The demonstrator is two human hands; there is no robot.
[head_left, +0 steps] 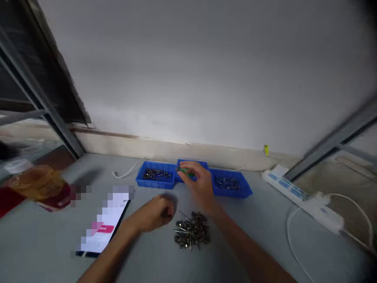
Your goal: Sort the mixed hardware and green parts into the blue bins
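My right hand (202, 184) is raised in front of the middle blue bin (193, 161), fingers pinched round a small green object (187, 171) whose kind I cannot tell. Part of that bin is hidden behind the hand. Lower and to the left, my left hand (159, 212) is curled closed just above the table; what is inside it, if anything, is hidden. Between my forearms lies a loose pile of small metal parts (194, 232), dark rounded pieces mixed with thin silvery pins or screws. The left blue bin (141, 183) contains small brownish metal pieces, the right blue bin (246, 192) thin silvery ones.
A phone or tablet (103, 228) with a lit screen lies at left, beyond it a bottle of amber liquid (38, 181). A white power strip (303, 200) with cables runs along the right. Behind the bins stands a wall (188, 78).
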